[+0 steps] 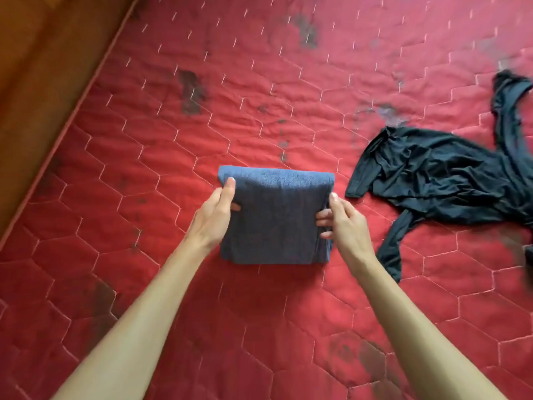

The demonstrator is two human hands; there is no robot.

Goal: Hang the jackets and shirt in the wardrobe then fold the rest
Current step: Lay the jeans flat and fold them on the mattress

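Folded blue garment [274, 223] gripped by curled fingers [229, 189] of left hand [215, 217] and right hand [344, 226]; black garment [432, 180], right of frame, unfolded.

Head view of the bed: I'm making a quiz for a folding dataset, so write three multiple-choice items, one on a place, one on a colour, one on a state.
1. Where does the black garment lie relative to the blue garment?
A. on top of it
B. to its right, apart from it
C. to its left

2. What colour is the mattress?
A. green
B. white
C. red

3. What state is the blue garment in?
A. folded into a rectangle
B. spread out flat
C. on a hanger

Answers:
1 B: bare mattress shows between the two.
2 C: its quilted cover is red.
3 A: it is a compact rectangle that the left hand and the right hand grip at its two sides.
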